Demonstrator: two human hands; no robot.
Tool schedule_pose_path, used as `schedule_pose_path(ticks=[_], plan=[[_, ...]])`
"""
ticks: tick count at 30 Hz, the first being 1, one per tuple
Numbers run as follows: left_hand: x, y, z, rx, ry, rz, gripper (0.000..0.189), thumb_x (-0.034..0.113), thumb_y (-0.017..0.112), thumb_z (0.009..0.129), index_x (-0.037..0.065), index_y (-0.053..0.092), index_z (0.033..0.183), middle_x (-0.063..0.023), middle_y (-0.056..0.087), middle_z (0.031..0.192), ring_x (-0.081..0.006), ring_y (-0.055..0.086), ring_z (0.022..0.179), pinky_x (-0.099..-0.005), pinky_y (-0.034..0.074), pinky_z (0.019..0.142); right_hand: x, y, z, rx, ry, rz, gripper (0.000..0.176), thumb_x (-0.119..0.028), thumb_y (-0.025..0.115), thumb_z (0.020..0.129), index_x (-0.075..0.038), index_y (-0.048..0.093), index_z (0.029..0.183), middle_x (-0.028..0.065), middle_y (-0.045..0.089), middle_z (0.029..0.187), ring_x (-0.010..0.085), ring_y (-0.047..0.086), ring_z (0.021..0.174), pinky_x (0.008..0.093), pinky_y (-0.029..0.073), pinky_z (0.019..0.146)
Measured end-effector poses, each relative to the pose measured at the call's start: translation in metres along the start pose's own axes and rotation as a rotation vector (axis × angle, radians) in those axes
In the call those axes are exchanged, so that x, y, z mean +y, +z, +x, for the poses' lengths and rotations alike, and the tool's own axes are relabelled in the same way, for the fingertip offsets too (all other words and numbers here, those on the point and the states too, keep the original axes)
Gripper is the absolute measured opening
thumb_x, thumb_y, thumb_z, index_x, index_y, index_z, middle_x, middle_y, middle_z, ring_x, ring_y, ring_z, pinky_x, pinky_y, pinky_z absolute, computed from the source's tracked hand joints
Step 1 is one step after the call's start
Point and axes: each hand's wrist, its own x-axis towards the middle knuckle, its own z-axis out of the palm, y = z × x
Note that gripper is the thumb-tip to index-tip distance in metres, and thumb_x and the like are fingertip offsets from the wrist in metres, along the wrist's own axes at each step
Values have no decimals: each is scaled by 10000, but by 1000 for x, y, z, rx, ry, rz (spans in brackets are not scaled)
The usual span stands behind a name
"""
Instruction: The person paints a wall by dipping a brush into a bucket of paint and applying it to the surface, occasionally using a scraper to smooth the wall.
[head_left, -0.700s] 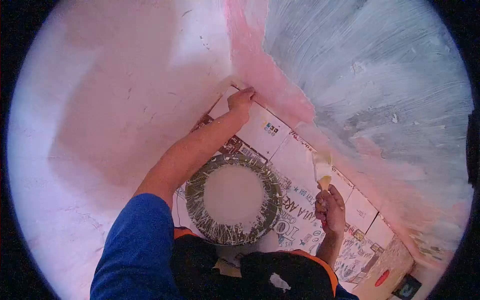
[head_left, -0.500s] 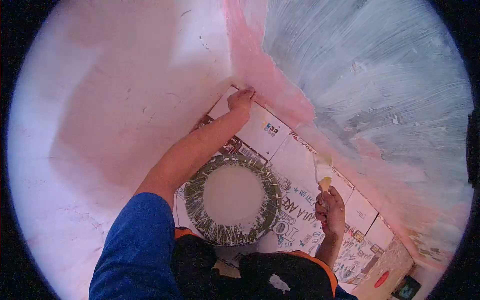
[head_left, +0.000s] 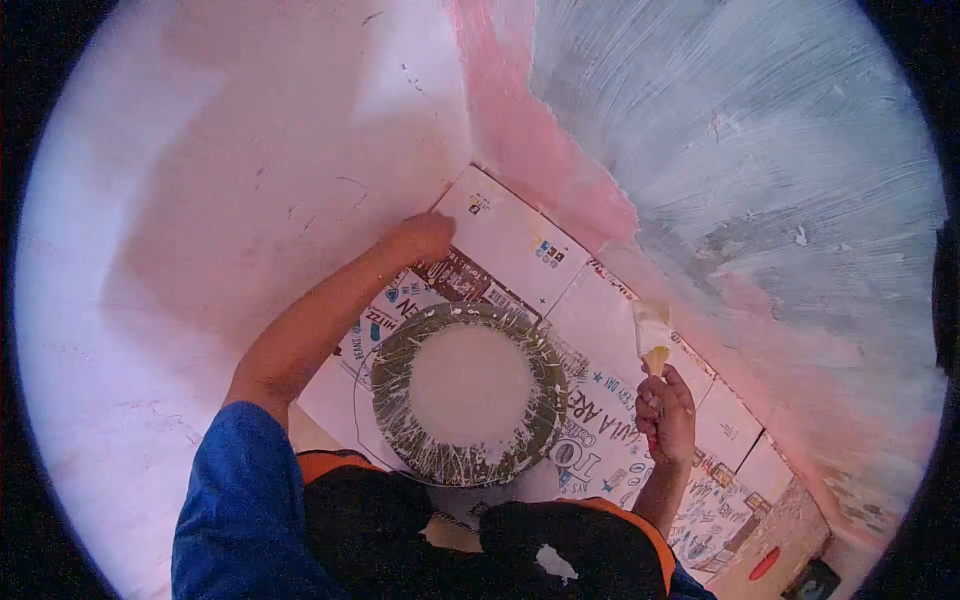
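Note:
At the left edge of a flattened, printed cardboard sheet (head_left: pixel 590 310) is my left hand (head_left: pixel 425 238), its fingers curled in at that edge and partly hidden. My right hand (head_left: pixel 665 410) is wrapped round the yellowish handle of a paintbrush (head_left: pixel 655 328). The brush points up and away, with its wide pale bristles over the far right part of the cardboard. Between my arms stands a round bucket (head_left: pixel 545 370) of whitish paint, its dark inner wall streaked with drips.
The left wall (head_left: pixel 230 200) is pale. On the right, a wall (head_left: pixel 740 130) carries streaky white brush marks, with a pink strip (head_left: pixel 520 130) along the corner. A red oval mark (head_left: pixel 765 562) and a dark object (head_left: pixel 812 580) show at lower right.
My left hand has moved from the cardboard's far corner back along its left edge, uncovering the corner. The brush stays in my right hand, nearly in the same place.

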Motion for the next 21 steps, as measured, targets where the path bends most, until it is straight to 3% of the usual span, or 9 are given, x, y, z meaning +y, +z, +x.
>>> schedule_pose_path(ticks=[2, 4, 6, 9, 11, 13, 14, 16, 21], plan=[[10, 2, 9, 140, -77, -128, 269, 147, 540, 746, -33, 589, 940, -227, 614, 929, -372, 601, 871, -440, 482, 779, -5, 6, -5, -65, -41, -50, 274, -128, 536, 845, -69, 470, 1103, -7, 487, 681, 34, 355, 474, 158, 244, 365], [28, -8, 3, 571, 33, -455, 277, 186, 534, 802, -25, 573, 977, -215, 596, 960, -356, 583, 898, -443, 440, 864, -20, 21, -18, -107, -19, -175, 259, -134, 545, 843, -64, 491, 1085, 5, 495, 674, 58, 393, 483, 196, 292, 381], [31, -6, 12, 588, 4, -502, 287, 208, 525, 819, -22, 566, 986, -204, 592, 982, -344, 581, 908, -429, 441, 860, -34, 36, -33, -143, 0, -291, 245, -141, 554, 841, -60, 512, 1068, 17, 502, 666, 82, 431, 492, 234, 340, 396], [18, 9, 40, 502, -30, -480, 279, 213, 517, 809, -17, 578, 955, -215, 583, 999, -356, 566, 927, -437, 434, 851, -43, 59, -37, -527, -602, -1011, 172, -169, 584, 820, -18, 598, 901, 116, 553, 696, 307, 600, 683, 370, 479, 646], [15, 19, 30, 351, -47, -436, 261, 196, 520, 780, -14, 597, 915, -237, 579, 993, -381, 553, 936, -460, 427, 846, -54, 89, -47, -646, -637, -1325, 162, -147, 592, 788, -15, 603, 881, 131, 571, 716, 318, 605, 705, 376, 488, 650], [10, 4, -7, 384, 234, -338, 261, 221, 525, 773, 3, 612, 888, -233, 596, 938, -367, 578, 873, -446, 450, 814, -44, 118, -47, -828, -733, -1755, 155, -109, 600, 723, -9, 614, 841, 156, 596, 748, 320, 615, 731, 394, 501, 656], [6, 11, -10, 360, 225, -352, 261, 221, 525, 773, 3, 612, 888, -233, 596, 938, -367, 578, 873, -446, 450, 814, -31, 130, -41, -891, -789, -1885, 157, -94, 600, 691, -7, 620, 820, 165, 605, 759, 311, 620, 735, 406, 505, 657], [3, 23, -13, 291, -18, -476, 260, 245, 533, 760, 30, 625, 874, -207, 618, 852, -344, 604, 792, -436, 472, 762, 4, 150, -22, -945, -916, -1916, 129, -79, 599, 656, -20, 641, 764, 159, 611, 740, 297, 624, 722, 411, 505, 635], [0, 43, -36, 442, -26, -485, 251, 231, 533, 740, 33, 637, 855, -174, 633, 806, -339, 617, 758, -435, 479, 753, 24, 157, 5, -971, -899, -2028, 111, -88, 592, 662, -22, 640, 737, 154, 612, 759, 313, 619, 724, 408, 500, 637]])
